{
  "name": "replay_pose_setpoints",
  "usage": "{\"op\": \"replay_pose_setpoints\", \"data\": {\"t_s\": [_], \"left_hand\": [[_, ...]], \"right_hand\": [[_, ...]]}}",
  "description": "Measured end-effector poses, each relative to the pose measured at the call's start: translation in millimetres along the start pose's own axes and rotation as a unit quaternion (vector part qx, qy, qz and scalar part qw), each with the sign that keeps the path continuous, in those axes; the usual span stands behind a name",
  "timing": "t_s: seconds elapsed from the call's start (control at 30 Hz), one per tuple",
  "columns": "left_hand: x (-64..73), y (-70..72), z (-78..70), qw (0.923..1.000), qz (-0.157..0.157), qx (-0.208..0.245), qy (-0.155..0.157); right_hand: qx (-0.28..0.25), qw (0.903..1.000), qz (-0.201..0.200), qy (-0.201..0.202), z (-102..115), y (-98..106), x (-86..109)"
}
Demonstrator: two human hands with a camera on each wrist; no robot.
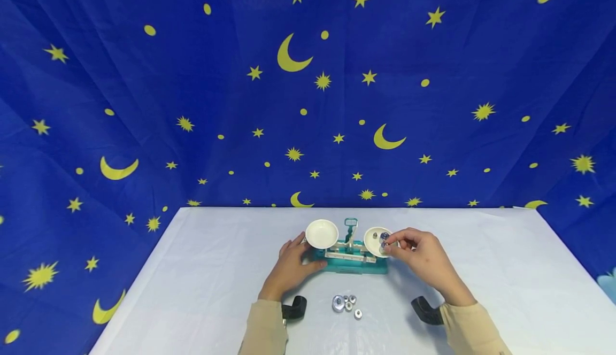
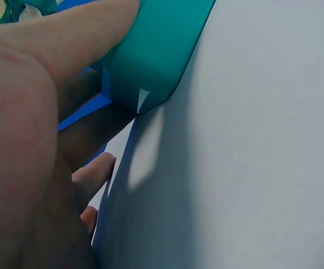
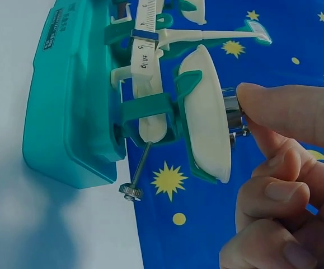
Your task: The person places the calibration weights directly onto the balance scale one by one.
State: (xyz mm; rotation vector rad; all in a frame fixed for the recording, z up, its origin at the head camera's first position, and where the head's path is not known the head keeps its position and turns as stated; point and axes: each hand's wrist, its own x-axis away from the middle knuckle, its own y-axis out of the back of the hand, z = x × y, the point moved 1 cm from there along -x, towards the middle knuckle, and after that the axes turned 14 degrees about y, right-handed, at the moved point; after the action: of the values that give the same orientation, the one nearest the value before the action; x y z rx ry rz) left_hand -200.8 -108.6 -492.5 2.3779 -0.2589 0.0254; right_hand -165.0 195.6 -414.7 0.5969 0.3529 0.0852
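Observation:
A teal balance scale (image 1: 353, 266) with two white pans stands on the table. My left hand (image 1: 291, 270) holds the left end of its base, thumb on the front face and fingers behind. Nothing lies in the left pan (image 1: 322, 234). Over the right pan (image 1: 371, 246), my right hand (image 1: 427, 256) pinches a small metal weight (image 1: 384, 245) between thumb and index finger, its other fingers curled. Other metal weights (image 3: 230, 103) sit in that pan, partly hidden by my fingertips in the right wrist view.
Several metal weights (image 1: 338, 303) of different sizes stand in front of the scale on the white-covered table (image 1: 216, 285). A knurled nut (image 3: 131, 192) sticks out from the right end of the beam. Behind hangs a blue cloth (image 1: 337, 103) with yellow moons and stars.

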Motion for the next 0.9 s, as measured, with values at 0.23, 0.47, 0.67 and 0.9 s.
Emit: {"op": "replay_pose_setpoints", "data": {"t_s": [0.23,0.47,0.67,0.9], "left_hand": [[-0.1,-0.3,-0.1,1.0,0.0,-0.004,-0.001],[-0.8,-0.8,0.8,1.0,-0.001,-0.008,0.0],[-0.6,-0.6,0.6,1.0,-0.001,-0.007,-0.003],[-0.5,-0.1,0.2,1.0,-0.001,-0.006,-0.004]], "right_hand": [[0.0,1.0,0.0,-0.005,-0.3,-0.3,-0.3],[-0.004,1.0,0.003,-0.007,-0.7,-0.7,-0.9],[-0.009,0.9999,0.003,-0.008,-1.5,-1.4,-0.9],[-0.018,0.9998,0.002,-0.008,-1.8,-1.9,-0.5]]}}
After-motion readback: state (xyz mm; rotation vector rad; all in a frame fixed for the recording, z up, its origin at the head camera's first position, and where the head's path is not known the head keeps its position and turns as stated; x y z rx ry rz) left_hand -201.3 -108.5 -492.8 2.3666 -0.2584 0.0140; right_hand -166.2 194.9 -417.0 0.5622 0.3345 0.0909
